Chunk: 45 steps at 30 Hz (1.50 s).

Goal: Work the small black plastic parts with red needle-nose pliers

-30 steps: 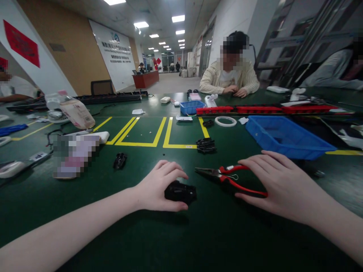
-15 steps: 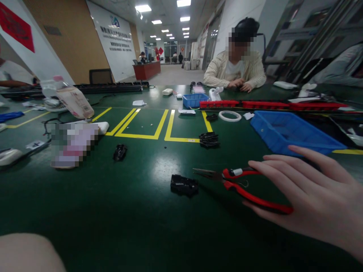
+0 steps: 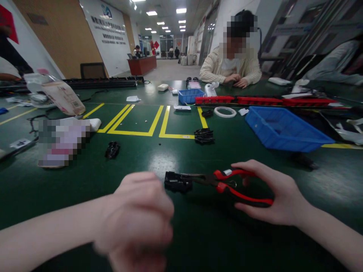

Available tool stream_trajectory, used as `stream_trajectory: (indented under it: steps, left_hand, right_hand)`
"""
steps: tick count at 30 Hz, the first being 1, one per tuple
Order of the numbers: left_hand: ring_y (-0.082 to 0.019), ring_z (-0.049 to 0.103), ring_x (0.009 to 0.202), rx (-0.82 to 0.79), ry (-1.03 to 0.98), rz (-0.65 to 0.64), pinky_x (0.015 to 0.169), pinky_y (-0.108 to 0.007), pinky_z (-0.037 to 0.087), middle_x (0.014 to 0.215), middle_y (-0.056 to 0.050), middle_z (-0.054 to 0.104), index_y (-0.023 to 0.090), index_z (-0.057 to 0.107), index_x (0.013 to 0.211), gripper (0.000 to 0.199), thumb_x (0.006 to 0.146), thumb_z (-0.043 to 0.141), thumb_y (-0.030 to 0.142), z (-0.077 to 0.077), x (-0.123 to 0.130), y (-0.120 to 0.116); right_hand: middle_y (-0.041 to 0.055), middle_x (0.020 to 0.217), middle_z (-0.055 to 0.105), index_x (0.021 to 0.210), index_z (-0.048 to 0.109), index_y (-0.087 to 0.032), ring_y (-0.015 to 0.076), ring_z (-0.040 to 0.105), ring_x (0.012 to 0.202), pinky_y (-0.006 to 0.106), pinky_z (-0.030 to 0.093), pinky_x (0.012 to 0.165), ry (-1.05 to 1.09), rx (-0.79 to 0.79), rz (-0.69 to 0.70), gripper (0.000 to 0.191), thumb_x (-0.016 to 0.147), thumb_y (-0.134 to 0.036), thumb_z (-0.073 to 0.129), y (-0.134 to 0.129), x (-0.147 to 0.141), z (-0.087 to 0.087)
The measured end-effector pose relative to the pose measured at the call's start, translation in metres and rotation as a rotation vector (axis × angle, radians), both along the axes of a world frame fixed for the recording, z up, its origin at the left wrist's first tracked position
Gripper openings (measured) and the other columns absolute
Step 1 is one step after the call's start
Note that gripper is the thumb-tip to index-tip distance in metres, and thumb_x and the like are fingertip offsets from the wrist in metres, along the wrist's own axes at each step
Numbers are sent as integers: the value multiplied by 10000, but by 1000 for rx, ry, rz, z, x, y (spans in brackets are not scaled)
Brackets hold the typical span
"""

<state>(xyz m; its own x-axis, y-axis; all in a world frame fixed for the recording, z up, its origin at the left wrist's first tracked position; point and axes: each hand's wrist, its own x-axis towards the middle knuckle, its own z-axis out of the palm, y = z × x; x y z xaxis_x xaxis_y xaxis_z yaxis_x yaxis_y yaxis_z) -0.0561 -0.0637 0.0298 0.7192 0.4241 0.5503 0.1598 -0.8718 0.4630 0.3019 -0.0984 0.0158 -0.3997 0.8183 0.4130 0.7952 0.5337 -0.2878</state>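
Red-handled pliers (image 3: 241, 189) are held by my right hand (image 3: 272, 192), its fingers around the two spread handles. The jaws of the pliers point left and overlap the top of a black plastic part (image 3: 178, 182) on the green table; whether they grip it cannot be told. My left hand (image 3: 138, 219), blurred by motion, is curled in front of that part, to its lower left. Anything inside its fingers is hidden. Another black part (image 3: 112, 150) lies farther left, and a further one (image 3: 204, 135) sits beyond, by the yellow tape.
A large blue tray (image 3: 286, 132) stands at the right, with a small blue basket (image 3: 190, 96) farther back. A white ring (image 3: 225, 112) lies between them. At the left are a bottle (image 3: 61, 96) and a phone-like object (image 3: 66, 143). Across the table (image 3: 136, 162) sits a person (image 3: 231, 64).
My left hand has come in from the lower left corner toward the middle. The pliers and my right hand have moved left, bringing the jaws over the black part. The view has shifted slightly.
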Motion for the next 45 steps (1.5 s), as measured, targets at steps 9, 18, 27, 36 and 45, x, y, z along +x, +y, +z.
stream_trajectory:
  steps: [9,18,27,36,45]
  left_hand:
    - [-243,574,976,-99,440,171,793,-386,499,1186,-87,556,202,434,1294,656,798,656,570,-14,34,51]
    - [-193,567,845,-71,524,148,683,-304,440,975,-31,580,187,541,1044,333,910,565,491,-18,45,46]
    - [-181,600,811,-108,521,58,681,-287,423,924,-18,622,190,538,1009,330,890,599,491,-19,42,50]
    - [-189,621,805,-109,539,40,677,-284,419,911,-19,642,196,539,1043,356,878,611,503,-21,41,52]
    - [-191,620,814,-116,524,31,680,-286,418,921,-28,649,194,549,1048,360,896,583,519,-20,40,51]
  right_hand:
    - [67,1078,690,1205,532,-249,242,681,839,337,567,617,122,-180,-48,533,748,-458,708,6,6,-11]
    - [69,1005,701,1197,550,-239,235,677,755,338,543,574,203,-212,-59,550,726,-455,734,10,0,-13]
    - [75,1061,698,1206,557,-255,256,685,779,362,555,583,187,-231,-32,569,709,-470,729,11,-1,-16]
    - [55,1021,695,1201,552,-259,211,658,700,327,522,528,150,-249,-15,560,720,-481,730,10,-4,-14]
    - [68,1068,685,1202,553,-261,248,684,817,336,552,570,144,-250,-3,562,725,-491,741,10,-4,-15]
